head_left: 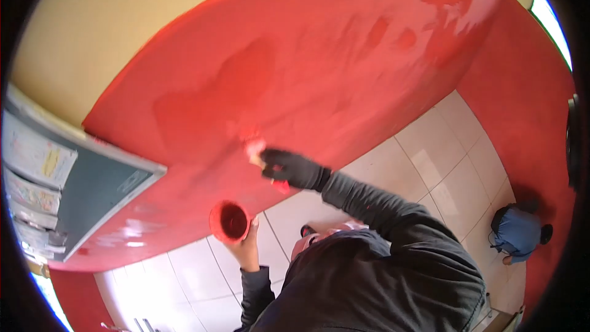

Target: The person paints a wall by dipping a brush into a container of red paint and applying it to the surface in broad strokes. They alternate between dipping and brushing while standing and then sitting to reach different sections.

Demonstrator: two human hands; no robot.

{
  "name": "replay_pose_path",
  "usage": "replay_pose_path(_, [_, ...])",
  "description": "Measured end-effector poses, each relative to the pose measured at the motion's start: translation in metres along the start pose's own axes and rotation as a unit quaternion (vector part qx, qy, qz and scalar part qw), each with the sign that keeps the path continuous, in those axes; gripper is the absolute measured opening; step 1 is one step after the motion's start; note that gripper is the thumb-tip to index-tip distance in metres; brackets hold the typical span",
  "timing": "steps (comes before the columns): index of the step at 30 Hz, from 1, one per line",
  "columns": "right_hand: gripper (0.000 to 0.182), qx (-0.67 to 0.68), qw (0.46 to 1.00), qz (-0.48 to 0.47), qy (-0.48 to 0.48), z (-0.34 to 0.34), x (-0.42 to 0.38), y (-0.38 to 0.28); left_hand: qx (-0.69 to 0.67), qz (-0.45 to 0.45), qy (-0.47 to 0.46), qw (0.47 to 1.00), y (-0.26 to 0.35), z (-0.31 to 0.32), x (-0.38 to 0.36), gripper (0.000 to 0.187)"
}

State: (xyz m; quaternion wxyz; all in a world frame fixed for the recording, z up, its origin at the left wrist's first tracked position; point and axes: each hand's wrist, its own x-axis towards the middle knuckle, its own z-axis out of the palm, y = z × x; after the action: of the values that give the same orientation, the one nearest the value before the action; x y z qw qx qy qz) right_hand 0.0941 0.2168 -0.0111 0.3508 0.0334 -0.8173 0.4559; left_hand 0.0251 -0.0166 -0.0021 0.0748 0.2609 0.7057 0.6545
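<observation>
My left hand, bare, is wrapped around a red cup with dark red inside it, held upright near the foot of the wall. My right hand, in a black glove, is closed on a paintbrush. The brush's reddish bristles touch or nearly touch the red wall; blur hides which. Darker wet-looking red patches spread over the wall up and left of the brush. Below the glove shows a small pink-red piece that I cannot make out.
A dark green board with pale frame and papers hangs on the wall at left. White floor tiles run along the wall's foot. At far right, another person in blue is low beside the adjoining red wall. Yellowish wall lies above.
</observation>
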Motion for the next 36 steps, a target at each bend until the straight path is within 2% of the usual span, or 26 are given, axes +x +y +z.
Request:
replay_pose_path(2, [0.029, -0.163, 0.978, -0.125, -0.031, -0.027, -0.003, -0.011, -0.03, -0.017, 0.007, 0.999, 0.016, 0.02, -0.01, 0.066])
replay_pose_path(4, [0.031, -0.148, 0.983, -0.107, 0.013, -0.076, 0.006, -0.03, -0.009, -0.008, 0.006, 1.0, 0.016, 0.036, -0.018, 0.066])
replay_pose_path(6, [0.026, -0.173, 0.961, -0.128, 0.175, -0.137, 0.022, -0.054, 0.016, -0.003, 0.01, 1.0, 0.015, 0.053, -0.026, 0.066])
replay_pose_path(7, [0.026, -0.175, 0.96, -0.129, 0.177, -0.158, 0.025, -0.061, 0.023, -0.002, 0.013, 1.0, 0.014, 0.063, -0.03, 0.066])
replay_pose_path(9, [0.026, -0.275, 0.865, -0.267, 0.323, -0.19, 0.029, -0.068, 0.028, 0.001, 0.02, 0.999, 0.019, 0.086, -0.037, 0.066])
replay_pose_path(10, [0.026, -0.274, 0.866, -0.268, 0.322, -0.188, 0.026, -0.058, 0.012, -0.016, 0.009, 1.0, 0.026, 0.096, -0.041, 0.067])
replay_pose_path(12, [0.025, -0.275, 0.898, -0.251, 0.236, -0.162, 0.015, -0.022, 0.001, -0.028, 0.002, 1.0, 0.034, 0.115, -0.047, 0.068])
replay_pose_path(14, [0.024, -0.254, 0.932, -0.243, 0.089, -0.136, -0.007, -0.007, -0.013, -0.022, -0.002, 1.0, 0.035, 0.129, -0.053, 0.071])
replay_pose_path(16, [0.024, -0.225, 0.946, -0.235, -0.01, -0.102, -0.041, 0.03, -0.022, -0.026, -0.011, 0.999, 0.028, 0.134, -0.055, 0.074])
replay_pose_path(17, [0.024, -0.221, 0.946, -0.236, -0.009, -0.098, -0.054, 0.039, -0.028, -0.012, -0.015, 0.999, 0.036, 0.143, -0.057, 0.07])
replay_pose_path(19, [0.023, -0.179, 0.97, -0.164, 0.028, -0.104, -0.081, 0.049, -0.035, -0.002, -0.015, 0.999, 0.042, 0.153, -0.058, 0.067])
replay_pose_path(21, [0.027, -0.124, 0.983, -0.034, 0.128, -0.131, -0.094, 0.033, -0.013, 0.013, -0.031, 0.999, 0.044, 0.158, -0.06, 0.068])
replay_pose_path(23, [0.034, -0.12, 0.965, 0.085, 0.216, -0.164, -0.098, 0.01, -0.013, -0.012, -0.05, 0.999, 0.052, 0.166, -0.063, 0.067])
replay_pose_path(24, [0.029, -0.171, 0.951, 0.018, 0.257, -0.184, -0.095, 0.0, -0.012, -0.033, -0.077, 0.996, 0.058, 0.171, -0.064, 0.067])
replay_pose_path(26, [0.017, -0.152, 0.938, 0.074, 0.304, -0.219, -0.089, -0.035, -0.032, -0.036, -0.06, 0.997, 0.059, 0.183, -0.06, 0.066])
replay_pose_path(27, [0.011, -0.114, 0.931, 0.045, 0.343, -0.231, -0.09, -0.044, -0.029, -0.007, -0.089, 0.996, 0.039, 0.185, -0.057, 0.063])
replay_pose_path(28, [0.008, -0.103, 0.929, 0.103, 0.339, -0.244, -0.093, -0.058, -0.025, 0.02, -0.118, 0.993, 0.028, 0.187, -0.055, 0.06])
replay_pose_path(29, [0.011, -0.163, 0.922, 0.114, 0.332, -0.255, -0.099, -0.066, 0.013, 0.051, -0.126, 0.991, 0.03, 0.194, -0.055, 0.059])
replay_pose_path(30, [0.014, -0.152, 0.91, 0.148, 0.356, -0.26, -0.104, -0.074, 0.054, 0.08, -0.135, 0.986, 0.033, 0.201, -0.055, 0.058])
replay_pose_path(31, [0.014, -0.158, 0.903, 0.154, 0.368, -0.264, -0.112, -0.078, 0.054, 0.05, -0.148, 0.986, 0.032, 0.205, -0.056, 0.074])
replay_pose_path(32, [0.014, -0.148, 0.899, 0.191, 0.366, -0.267, -0.122, -0.083, 0.059, 0.075, -0.159, 0.983, 0.044, 0.211, -0.056, 0.074])
replay_pose_path(34, [0.018, -0.032, 0.881, 0.219, 0.418, -0.26, -0.134, -0.091, 0.08, 0.097, -0.183, 0.975, 0.033, 0.215, -0.062, 0.077])
replay_pose_path(36, [0.022, 0.023, 0.867, 0.233, 0.44, -0.253, -0.138, -0.105, 0.001, 0.064, -0.187, 0.98, 0.04, 0.22, -0.063, 0.073])
